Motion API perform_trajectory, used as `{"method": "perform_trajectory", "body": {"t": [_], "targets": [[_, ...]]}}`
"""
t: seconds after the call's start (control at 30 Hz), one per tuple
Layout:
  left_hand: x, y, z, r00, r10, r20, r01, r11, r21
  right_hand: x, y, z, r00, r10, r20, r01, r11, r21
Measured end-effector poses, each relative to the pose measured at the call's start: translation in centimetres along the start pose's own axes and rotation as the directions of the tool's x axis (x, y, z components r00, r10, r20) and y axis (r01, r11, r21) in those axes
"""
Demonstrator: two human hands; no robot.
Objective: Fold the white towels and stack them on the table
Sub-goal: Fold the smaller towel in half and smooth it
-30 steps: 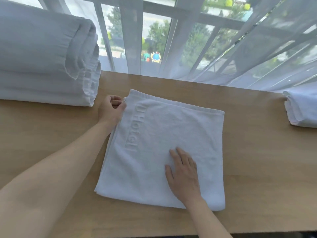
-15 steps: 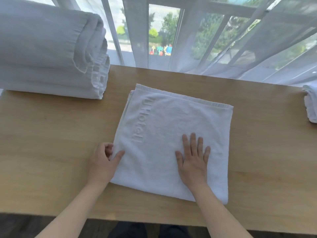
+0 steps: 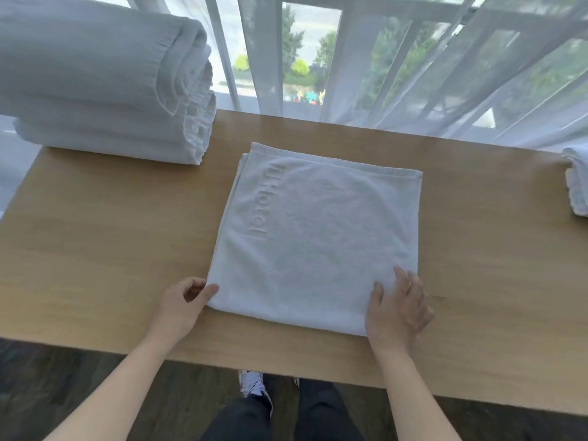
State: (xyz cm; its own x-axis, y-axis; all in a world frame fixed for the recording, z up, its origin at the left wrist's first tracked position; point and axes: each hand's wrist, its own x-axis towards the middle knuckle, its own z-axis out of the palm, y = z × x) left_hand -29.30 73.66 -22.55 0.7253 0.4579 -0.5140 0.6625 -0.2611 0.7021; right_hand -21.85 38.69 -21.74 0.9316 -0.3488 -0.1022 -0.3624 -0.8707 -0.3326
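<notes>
A white towel [image 3: 318, 237] with raised "Hotel" lettering lies folded into a rough square in the middle of the wooden table [image 3: 111, 237]. My left hand [image 3: 184, 303] is at its near-left corner, thumb on top of the corner and fingers curled beside the edge, pinching it. My right hand [image 3: 397, 310] lies on top of the near-right corner, with thumb and slightly bent fingers resting on the cloth up to the right edge. A tall stack of folded white towels [image 3: 105, 90] stands at the table's far left.
More white towel cloth [image 3: 577, 183] sits at the table's right edge, partly out of view. Sheer curtains [image 3: 445, 74] and a window railing run behind the far edge. My legs and a shoe [image 3: 254, 385] show below the near edge, over dark flooring.
My left hand slid down the towel's left edge from the far corner to the near corner. My right hand moved from the towel's middle to the near-right corner. The view tilted downward.
</notes>
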Motion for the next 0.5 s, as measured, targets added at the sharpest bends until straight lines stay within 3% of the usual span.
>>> {"method": "perform_trajectory", "body": {"t": [0.1,0.2,0.37,0.5], "targets": [[0.2,-0.2,-0.2,0.998,0.008,0.064,-0.001,0.994,-0.107,-1.4,1.8,-0.6,0.959,0.278,-0.064,-0.271,0.957,0.100],[0.3,-0.5,-0.1,0.996,0.005,0.092,0.013,0.981,-0.195,-2.5,3.2,-0.8,0.907,0.418,-0.058,-0.396,0.890,0.227],[0.0,-0.2,0.1,0.996,0.027,0.083,-0.007,0.972,-0.236,-3.7,4.8,-1.8,0.946,0.324,0.007,-0.287,0.827,0.484],[-0.2,0.1,0.3,0.995,0.055,0.084,-0.029,0.956,-0.293,-3.4,5.4,-2.7,0.958,0.237,0.159,-0.286,0.785,0.550]]}}
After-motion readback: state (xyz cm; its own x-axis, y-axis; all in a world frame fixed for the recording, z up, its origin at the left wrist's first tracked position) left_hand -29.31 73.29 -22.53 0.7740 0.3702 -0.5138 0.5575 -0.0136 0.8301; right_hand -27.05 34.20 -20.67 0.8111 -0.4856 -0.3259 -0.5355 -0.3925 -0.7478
